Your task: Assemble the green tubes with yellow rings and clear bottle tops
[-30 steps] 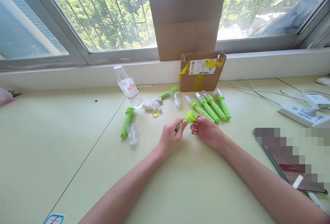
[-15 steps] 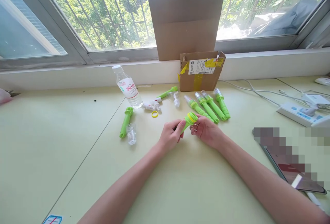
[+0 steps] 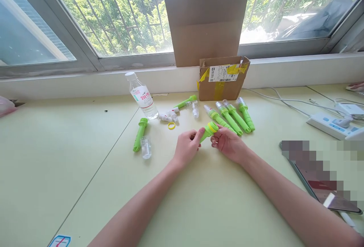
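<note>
My left hand (image 3: 188,145) is wrapped around a green plastic handle (image 3: 205,135), its wide threaded end tilted up to the right. A yellow ring (image 3: 212,127) sits around that end. At the ring, the fingertips of my right hand (image 3: 227,144) pinch its right side; the lower fingers are curled and hold nothing else visible. To the left lie another green handle (image 3: 140,135) and a clear ribbed cap (image 3: 146,147). A loose yellow ring (image 3: 171,125) rests near small white pieces (image 3: 170,116). Behind my right hand are several green handles with clear caps (image 3: 231,116).
A water bottle (image 3: 143,97) and an opened cardboard box (image 3: 222,84) stand at the back. One more green handle (image 3: 186,102) and clear caps (image 3: 195,108) lie between them. On the right are a power strip (image 3: 327,125) with cables and a phone (image 3: 315,178).
The handle in my left hand has tipped slightly lower, its open end turned more away. My right fingers have shifted slightly along the ring. The whole view has moved a little.
</note>
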The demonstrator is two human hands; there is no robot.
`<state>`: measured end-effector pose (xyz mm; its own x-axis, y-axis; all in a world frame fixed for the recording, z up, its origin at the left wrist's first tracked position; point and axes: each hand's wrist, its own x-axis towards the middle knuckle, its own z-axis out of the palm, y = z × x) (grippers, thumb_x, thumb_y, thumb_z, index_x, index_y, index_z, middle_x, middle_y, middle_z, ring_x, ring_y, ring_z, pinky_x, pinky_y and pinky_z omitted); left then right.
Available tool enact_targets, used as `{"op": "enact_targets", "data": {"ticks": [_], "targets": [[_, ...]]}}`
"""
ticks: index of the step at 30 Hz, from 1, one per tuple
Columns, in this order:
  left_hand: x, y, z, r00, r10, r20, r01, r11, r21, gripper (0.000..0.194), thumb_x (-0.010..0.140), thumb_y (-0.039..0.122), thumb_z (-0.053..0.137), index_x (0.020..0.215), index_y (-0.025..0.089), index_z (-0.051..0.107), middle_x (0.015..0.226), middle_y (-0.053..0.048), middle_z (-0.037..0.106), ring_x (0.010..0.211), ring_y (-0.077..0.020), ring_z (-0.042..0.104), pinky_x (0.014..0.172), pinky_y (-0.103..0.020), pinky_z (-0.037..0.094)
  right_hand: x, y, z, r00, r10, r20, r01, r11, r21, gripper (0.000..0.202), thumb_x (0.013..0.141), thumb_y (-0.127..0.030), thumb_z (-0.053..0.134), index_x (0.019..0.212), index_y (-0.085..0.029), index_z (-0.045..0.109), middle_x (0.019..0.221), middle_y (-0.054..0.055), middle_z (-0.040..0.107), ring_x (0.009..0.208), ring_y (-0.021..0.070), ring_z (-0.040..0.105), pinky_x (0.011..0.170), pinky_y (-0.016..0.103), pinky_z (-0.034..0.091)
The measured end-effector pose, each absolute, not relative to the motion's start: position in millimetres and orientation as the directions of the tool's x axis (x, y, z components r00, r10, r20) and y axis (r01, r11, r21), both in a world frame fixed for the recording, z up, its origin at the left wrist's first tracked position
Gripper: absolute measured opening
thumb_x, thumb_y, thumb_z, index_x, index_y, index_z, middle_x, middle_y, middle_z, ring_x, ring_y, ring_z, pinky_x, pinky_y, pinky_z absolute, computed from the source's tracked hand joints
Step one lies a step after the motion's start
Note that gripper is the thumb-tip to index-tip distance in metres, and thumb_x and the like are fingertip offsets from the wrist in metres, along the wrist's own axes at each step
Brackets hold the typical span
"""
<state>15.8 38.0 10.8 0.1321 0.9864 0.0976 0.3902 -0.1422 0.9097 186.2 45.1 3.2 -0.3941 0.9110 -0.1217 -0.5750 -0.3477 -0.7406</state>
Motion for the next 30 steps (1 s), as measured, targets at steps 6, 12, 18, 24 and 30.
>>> {"op": "enact_targets", "data": {"ticks": [6,12,18,24,30], "targets": [[19,37,5,0.109,0.967,0.230,0.519,-0.253,0.817,0.053,0.092,0.057,0.032,0.056,0.019,0.039,0.048,0.002,0.045,0.045,-0.0111,0.043,0.047,-0.025,0.029,185,44,5,-0.396,0.911,-0.119,-0.562,-0.342,-0.753,0.016,0.073,-0.018,0.060,0.088,-0.022,0.064,0.075,-0.002,0.061,0.057,0.0095,0.052,0.055,0.024,0.043],[17,38,3,0.157,0.972,0.173,0.411,-0.224,0.884,0.057,0.091,0.060,0.031,0.055,0.018,0.046,0.043,0.002,0.042,0.043,-0.0108,0.041,0.047,-0.025,0.031,186,43,5,-0.423,0.901,-0.099,-0.543,-0.339,-0.769,0.020,0.075,-0.020,0.059,0.094,-0.023,0.065,0.078,-0.002,0.060,0.058,0.0100,0.052,0.055,0.025,0.043],[15,40,7,0.211,0.973,0.092,0.350,-0.163,0.923,0.061,0.090,0.062,0.031,0.052,0.017,0.049,0.037,0.003,0.040,0.039,-0.0100,0.039,0.045,-0.025,0.032,186,43,3,-0.450,0.890,-0.069,-0.531,-0.329,-0.781,0.017,0.076,-0.020,0.057,0.092,-0.022,0.066,0.078,0.000,0.059,0.059,0.0112,0.053,0.056,0.025,0.044],[13,37,12,0.318,0.946,0.060,0.304,-0.162,0.939,0.058,0.092,0.059,0.029,0.057,0.017,0.048,0.038,0.004,0.038,0.039,-0.0096,0.037,0.046,-0.025,0.033,187,44,2,-0.487,0.872,-0.052,-0.524,-0.339,-0.781,0.017,0.078,-0.021,0.055,0.091,-0.021,0.066,0.076,0.000,0.059,0.060,0.0116,0.054,0.057,0.025,0.044],[13,35,12,0.330,0.931,0.156,0.343,-0.272,0.899,0.039,0.087,0.054,0.048,0.073,0.019,0.044,0.053,0.006,0.044,0.047,-0.0087,0.040,0.048,-0.022,0.031,188,44,3,-0.480,0.876,-0.049,-0.548,-0.343,-0.763,0.015,0.079,-0.021,0.054,0.089,-0.020,0.065,0.075,0.000,0.058,0.060,0.0111,0.052,0.056,0.024,0.044]]}}
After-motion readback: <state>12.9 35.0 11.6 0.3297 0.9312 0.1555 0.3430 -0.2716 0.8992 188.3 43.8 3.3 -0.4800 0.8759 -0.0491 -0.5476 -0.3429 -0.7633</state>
